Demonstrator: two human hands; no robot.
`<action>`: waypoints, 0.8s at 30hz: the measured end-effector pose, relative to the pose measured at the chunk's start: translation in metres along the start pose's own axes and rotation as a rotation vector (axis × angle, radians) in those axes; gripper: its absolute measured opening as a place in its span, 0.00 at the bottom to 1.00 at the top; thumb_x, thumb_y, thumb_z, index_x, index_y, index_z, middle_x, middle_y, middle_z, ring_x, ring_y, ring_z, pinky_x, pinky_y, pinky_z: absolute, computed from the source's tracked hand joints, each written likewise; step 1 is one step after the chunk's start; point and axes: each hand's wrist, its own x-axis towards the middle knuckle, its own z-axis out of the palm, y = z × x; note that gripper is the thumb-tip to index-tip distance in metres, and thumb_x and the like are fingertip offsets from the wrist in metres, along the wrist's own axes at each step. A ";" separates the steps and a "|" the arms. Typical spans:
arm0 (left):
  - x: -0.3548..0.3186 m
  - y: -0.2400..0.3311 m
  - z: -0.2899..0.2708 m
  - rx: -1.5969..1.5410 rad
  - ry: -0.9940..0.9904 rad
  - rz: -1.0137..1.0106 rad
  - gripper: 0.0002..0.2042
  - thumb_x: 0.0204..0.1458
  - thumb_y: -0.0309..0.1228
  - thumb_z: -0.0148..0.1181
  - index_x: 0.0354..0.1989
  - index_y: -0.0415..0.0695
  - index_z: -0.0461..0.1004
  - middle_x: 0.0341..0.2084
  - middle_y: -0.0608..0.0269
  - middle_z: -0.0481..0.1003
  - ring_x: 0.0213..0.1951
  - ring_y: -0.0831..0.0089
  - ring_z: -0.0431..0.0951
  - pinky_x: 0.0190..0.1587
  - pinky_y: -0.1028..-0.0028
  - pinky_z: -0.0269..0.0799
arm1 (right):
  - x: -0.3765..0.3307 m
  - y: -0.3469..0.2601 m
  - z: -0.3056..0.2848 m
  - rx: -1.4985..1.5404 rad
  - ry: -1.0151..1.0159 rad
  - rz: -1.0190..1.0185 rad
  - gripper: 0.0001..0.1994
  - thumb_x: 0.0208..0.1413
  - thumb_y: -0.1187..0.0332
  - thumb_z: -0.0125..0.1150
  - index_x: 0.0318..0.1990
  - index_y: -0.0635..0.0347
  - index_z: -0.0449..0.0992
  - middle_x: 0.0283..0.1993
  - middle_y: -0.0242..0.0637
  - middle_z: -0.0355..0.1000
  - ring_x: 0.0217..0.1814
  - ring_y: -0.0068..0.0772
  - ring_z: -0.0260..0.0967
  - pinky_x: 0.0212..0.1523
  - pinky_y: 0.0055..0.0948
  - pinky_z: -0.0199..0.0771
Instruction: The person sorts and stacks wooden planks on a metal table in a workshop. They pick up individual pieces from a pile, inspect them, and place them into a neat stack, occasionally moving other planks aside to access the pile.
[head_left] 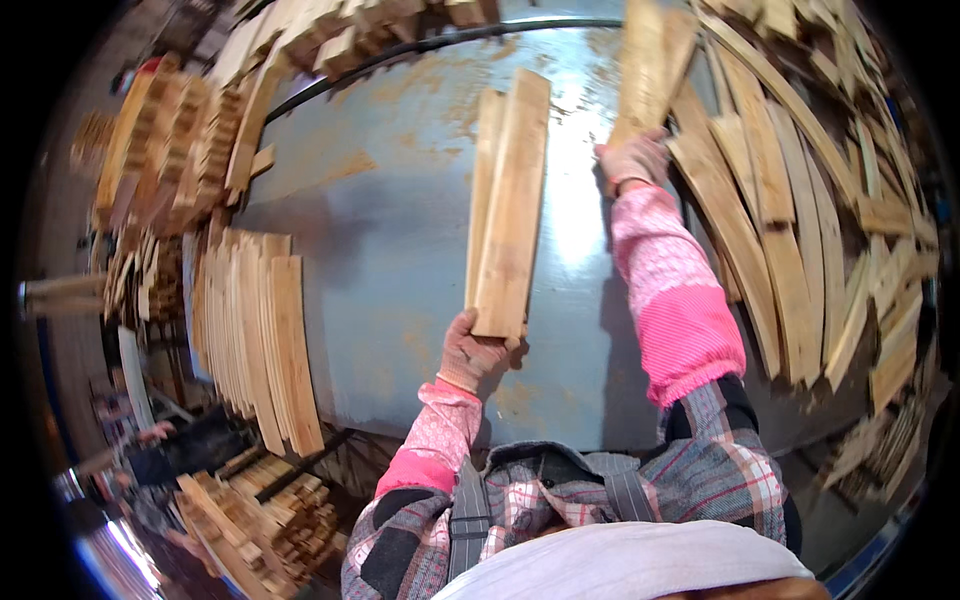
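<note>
My left hand [476, 356] is closed round the near end of a couple of light wooden boards [512, 210], which lie lengthwise over the grey metal table [400, 260]. One of the boards overlaps the other, and their far ends fan slightly apart. Further off to the right, my right hand [636, 160] grips the near end of another wooden board [643, 70]. A second board [678, 50] crosses close behind that one; whether my fingers touch it, I cannot tell. Both hands wear pale gloves, with pink patterned sleeves over the forearms.
A loose heap of boards [780, 220] covers the right side. At the table's left edge stands a row of boards [250, 330] packed side by side. Stacked lumber [150, 140] rises at the far left, with more wood [350, 40] along the far edge. Sawdust patches [345, 165] mark the tabletop.
</note>
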 end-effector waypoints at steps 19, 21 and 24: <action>-0.105 0.014 -0.062 0.501 0.329 0.275 0.23 0.58 0.37 0.61 0.58 0.37 0.68 0.42 0.55 0.75 0.41 0.63 0.77 0.44 0.62 0.78 | -0.136 0.061 0.012 -0.196 -0.169 -0.196 0.55 0.43 0.60 0.77 0.76 0.63 0.47 0.61 0.57 0.72 0.63 0.52 0.74 0.64 0.42 0.76; -0.100 0.009 -0.077 0.463 0.293 0.245 0.22 0.58 0.37 0.61 0.57 0.38 0.68 0.43 0.57 0.75 0.42 0.64 0.77 0.43 0.64 0.77 | -0.179 0.075 0.033 -0.245 -0.154 -0.302 0.57 0.42 0.61 0.78 0.78 0.58 0.46 0.59 0.54 0.72 0.62 0.54 0.73 0.61 0.45 0.76; -0.090 0.009 -0.073 0.441 0.346 0.199 0.18 0.58 0.32 0.62 0.55 0.41 0.70 0.39 0.60 0.75 0.36 0.65 0.79 0.36 0.64 0.81 | -0.225 0.065 0.049 -0.369 -0.221 -0.326 0.59 0.40 0.57 0.80 0.78 0.55 0.45 0.65 0.51 0.66 0.67 0.54 0.67 0.61 0.45 0.74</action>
